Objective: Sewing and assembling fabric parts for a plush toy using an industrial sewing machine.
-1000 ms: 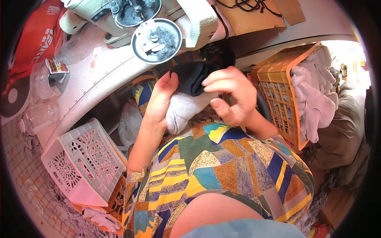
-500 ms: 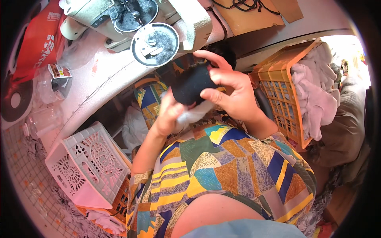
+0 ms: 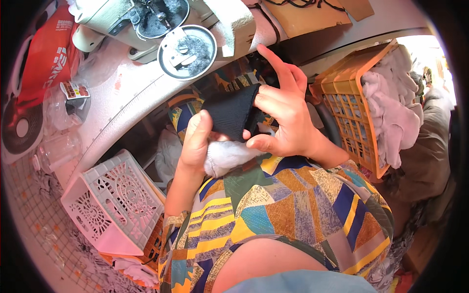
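Note:
A black ribbed knit cuff (image 3: 228, 111) is stretched between my two hands, its open end facing right. My left hand (image 3: 193, 142) grips its lower left side, thumb on top and the other fingers underneath, partly hidden. At the opening, my right hand (image 3: 289, 115) pinches the rim with thumb and fingers, while its index finger points up and away. A white fuzzy knit piece (image 3: 228, 156) hangs under the cuff beside my left palm; whether it is joined to the cuff I cannot tell. Just beyond stands a pale sewing machine (image 3: 105, 17) with a round metal dial plate (image 3: 188, 52).
At right, an orange basket (image 3: 349, 105) holds white knit pieces (image 3: 388, 112). A white perforated plastic basket (image 3: 119, 202) sits at lower left, above an orange crate. On the white table (image 3: 110, 105) are a red bag (image 3: 49, 58) and a clear plastic container (image 3: 58, 149). Cardboard (image 3: 308, 19) lies at the back.
The cuff has turned so its opening shows at the right. My left hand has shifted slightly left and its thumb has lifted upright. The white knit piece is now more visible.

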### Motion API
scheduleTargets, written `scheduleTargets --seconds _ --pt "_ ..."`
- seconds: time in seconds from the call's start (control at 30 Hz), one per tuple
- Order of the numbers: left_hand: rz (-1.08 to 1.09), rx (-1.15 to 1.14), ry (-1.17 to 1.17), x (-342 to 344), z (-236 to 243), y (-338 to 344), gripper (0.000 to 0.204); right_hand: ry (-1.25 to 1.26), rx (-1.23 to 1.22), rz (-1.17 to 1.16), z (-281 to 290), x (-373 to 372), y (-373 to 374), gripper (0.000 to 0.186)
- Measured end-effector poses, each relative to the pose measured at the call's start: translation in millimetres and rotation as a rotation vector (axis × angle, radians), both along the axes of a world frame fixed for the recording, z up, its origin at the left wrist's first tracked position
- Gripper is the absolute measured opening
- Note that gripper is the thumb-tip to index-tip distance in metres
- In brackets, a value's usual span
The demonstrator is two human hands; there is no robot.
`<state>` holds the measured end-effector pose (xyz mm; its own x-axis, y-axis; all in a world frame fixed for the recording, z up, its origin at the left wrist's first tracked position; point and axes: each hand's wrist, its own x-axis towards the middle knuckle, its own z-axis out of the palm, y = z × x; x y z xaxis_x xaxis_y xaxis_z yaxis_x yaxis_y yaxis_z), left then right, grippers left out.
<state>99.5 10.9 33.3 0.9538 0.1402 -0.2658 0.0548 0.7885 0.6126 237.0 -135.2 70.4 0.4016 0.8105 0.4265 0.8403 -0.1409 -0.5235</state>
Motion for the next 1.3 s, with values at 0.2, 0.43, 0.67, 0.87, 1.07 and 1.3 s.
scheduleTargets --seconds 0.2,0.43,0.67,0.87,1.07,1.3 --pt "-0.022 0.423 0.068 2 5 -5 0.041 0.554 0.038 0.0 -6 -3 -3 0.04" --pt "0.417 0.938 -0.406 9 2 -3 0.06 1.141 0.459 0.151 -2 -1 -13 0.061" --pt "0.298 1.41 -0.624 -2 17 20 0.043 0.227 0.041 0.422 12 0 10 0.056" --pt "0.252 1.823 -0.503 -6 60 40 0.042 0.143 0.023 0.464 -10 6 22 0.037" --pt "-0.358 2.226 -0.152 -29 82 55 0.025 0.047 -0.086 0.533 2 10 26 0.041" --pt "-0.213 2.374 -0.135 -39 80 46 0.013 -0.072 -0.107 0.555 3 7 22 0.033"
